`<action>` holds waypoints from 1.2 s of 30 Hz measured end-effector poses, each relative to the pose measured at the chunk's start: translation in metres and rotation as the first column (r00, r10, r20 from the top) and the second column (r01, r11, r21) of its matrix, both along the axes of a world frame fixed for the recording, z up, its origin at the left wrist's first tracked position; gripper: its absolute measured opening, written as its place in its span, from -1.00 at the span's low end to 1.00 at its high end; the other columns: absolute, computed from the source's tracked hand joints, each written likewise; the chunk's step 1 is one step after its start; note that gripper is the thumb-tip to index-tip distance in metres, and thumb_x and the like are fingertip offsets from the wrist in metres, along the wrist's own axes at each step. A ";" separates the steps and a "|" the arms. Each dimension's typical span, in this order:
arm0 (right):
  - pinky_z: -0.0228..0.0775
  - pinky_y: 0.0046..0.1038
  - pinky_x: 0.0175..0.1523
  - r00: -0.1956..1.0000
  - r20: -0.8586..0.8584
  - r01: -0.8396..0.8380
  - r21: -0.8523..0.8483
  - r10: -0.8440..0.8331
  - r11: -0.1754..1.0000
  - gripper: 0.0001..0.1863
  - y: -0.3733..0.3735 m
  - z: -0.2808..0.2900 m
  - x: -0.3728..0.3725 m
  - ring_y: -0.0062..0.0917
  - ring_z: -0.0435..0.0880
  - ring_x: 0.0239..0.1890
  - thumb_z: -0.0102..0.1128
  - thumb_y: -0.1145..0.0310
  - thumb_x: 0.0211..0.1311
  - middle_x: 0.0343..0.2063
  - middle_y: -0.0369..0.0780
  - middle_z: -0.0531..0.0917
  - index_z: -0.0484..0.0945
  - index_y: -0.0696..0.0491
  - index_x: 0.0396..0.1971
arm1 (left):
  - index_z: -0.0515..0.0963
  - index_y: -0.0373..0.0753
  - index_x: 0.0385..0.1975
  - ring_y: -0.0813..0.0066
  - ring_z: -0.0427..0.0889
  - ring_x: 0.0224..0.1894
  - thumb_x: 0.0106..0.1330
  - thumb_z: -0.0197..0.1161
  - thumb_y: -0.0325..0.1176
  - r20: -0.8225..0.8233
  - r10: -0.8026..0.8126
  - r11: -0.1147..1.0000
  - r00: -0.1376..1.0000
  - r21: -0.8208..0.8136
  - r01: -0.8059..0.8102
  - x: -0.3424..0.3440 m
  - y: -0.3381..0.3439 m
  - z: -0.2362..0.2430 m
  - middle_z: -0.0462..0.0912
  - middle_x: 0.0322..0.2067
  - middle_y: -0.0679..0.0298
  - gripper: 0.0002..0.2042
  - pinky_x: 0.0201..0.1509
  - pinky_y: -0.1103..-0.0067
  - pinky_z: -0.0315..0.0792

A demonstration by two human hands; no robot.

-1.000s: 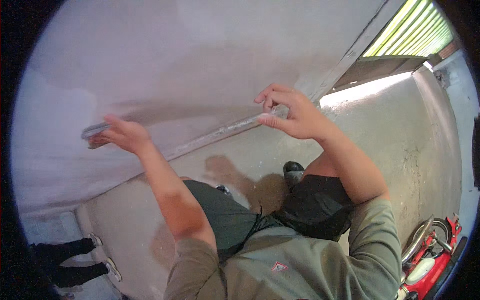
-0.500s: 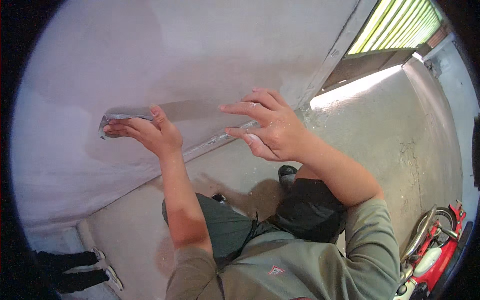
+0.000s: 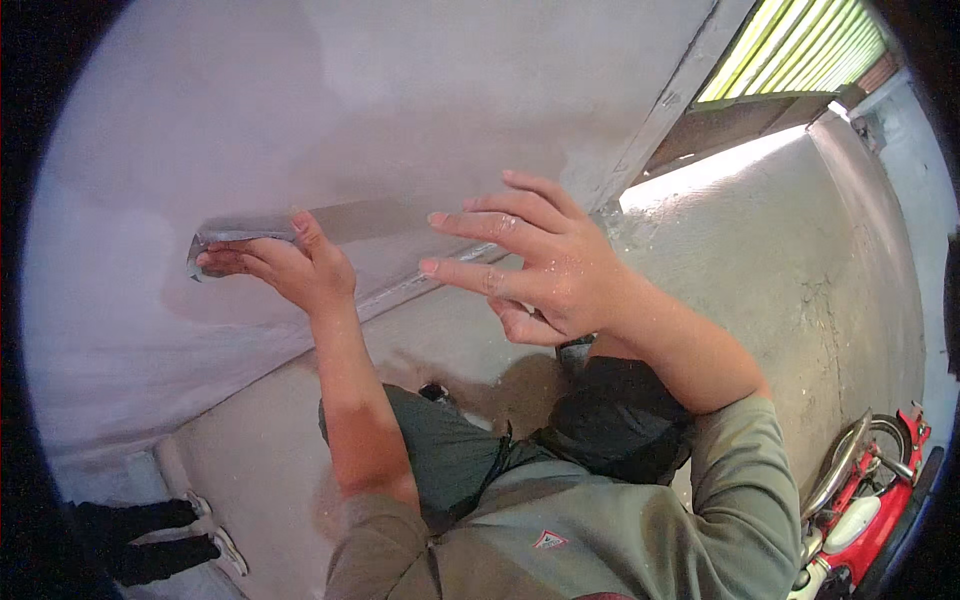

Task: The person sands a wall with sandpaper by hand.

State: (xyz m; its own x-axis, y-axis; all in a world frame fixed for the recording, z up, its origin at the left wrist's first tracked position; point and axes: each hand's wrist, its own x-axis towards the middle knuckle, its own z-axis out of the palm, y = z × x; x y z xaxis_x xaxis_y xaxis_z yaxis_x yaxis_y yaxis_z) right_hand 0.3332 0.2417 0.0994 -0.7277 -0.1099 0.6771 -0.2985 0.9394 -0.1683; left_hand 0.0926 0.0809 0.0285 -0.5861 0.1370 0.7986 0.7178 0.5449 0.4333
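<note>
My left hand (image 3: 290,265) lies against the pale wall (image 3: 420,110), its fingers pressing a thin grey sheet of sandpaper (image 3: 215,232) to the surface. The thumb sticks up apart from the other fingers, and part of the sheet is hidden beneath the hand. To the right, my right hand (image 3: 545,255) is held in the air in front of the wall, fingers spread, with nothing in it. Specks of white dust show on its fingers.
A red motorcycle (image 3: 875,520) stands at the lower right. Another person's dark trouser legs (image 3: 150,520) and shoes show at the lower left. A slatted opening (image 3: 790,50) lets in light at the upper right, above the concrete floor (image 3: 740,260).
My left hand and the sandpaper have slid slightly left along the wall. My right hand's fingers have spread wider, and its thumb has dropped a little.
</note>
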 end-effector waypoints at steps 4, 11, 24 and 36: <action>0.30 -0.11 0.32 0.999 0.005 -0.051 -0.036 0.052 0.998 -0.32 -0.001 -0.002 -0.001 -0.32 0.61 0.05 0.16 0.33 -0.20 0.17 -0.27 0.60 0.66 -0.28 0.12 | -0.50 -0.58 0.42 -0.25 -0.67 0.52 0.49 -0.19 0.26 0.021 0.026 0.999 0.999 -0.030 -0.026 -0.001 -0.001 0.000 -0.61 0.45 -0.39 0.01 0.52 0.03 -0.67; 0.52 -0.22 0.06 0.993 -0.019 -0.120 -0.066 0.119 0.991 -0.32 0.001 -0.008 -0.008 -0.24 0.63 -0.08 0.19 0.38 -0.20 0.14 -0.20 0.61 0.65 -0.19 0.12 | -0.52 -0.58 0.41 -0.25 -0.68 0.52 0.46 -0.27 0.32 0.012 0.069 0.996 0.998 -0.054 -0.069 -0.008 -0.004 -0.005 -0.61 0.44 -0.39 0.04 0.52 0.01 -0.67; 0.46 -0.18 0.14 0.966 0.222 -0.064 -0.295 0.133 0.953 -0.57 0.016 -0.017 -0.015 -0.17 0.61 0.07 0.22 0.35 0.21 0.09 -0.12 0.61 0.62 -0.07 0.12 | -0.45 -0.45 0.48 -0.26 -0.61 0.53 0.44 -0.29 0.38 -0.251 0.004 0.994 0.968 -0.104 -0.031 -0.013 -0.017 -0.005 -0.59 0.47 -0.34 0.02 0.53 -0.02 -0.63; 0.44 -0.23 0.18 0.938 0.333 0.060 -0.437 0.100 0.897 -0.70 0.018 -0.021 -0.025 -0.13 0.61 0.10 0.15 0.34 0.39 0.03 -0.07 0.64 0.64 0.06 0.05 | -0.47 -0.52 0.45 -0.27 -0.59 0.53 0.43 -0.05 0.27 -0.155 0.110 0.994 0.982 0.039 -0.105 -0.034 -0.044 -0.005 -0.59 0.46 -0.36 0.06 0.55 0.00 -0.57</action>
State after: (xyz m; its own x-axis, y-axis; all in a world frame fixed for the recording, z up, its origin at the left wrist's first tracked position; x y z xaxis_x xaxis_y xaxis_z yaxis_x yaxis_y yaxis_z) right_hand 0.3086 0.2594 0.0779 -0.9207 0.1202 0.3712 -0.1658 0.7407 -0.6510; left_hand 0.0588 0.0365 0.0234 -0.4638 0.0544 0.8843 0.7162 0.6106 0.3380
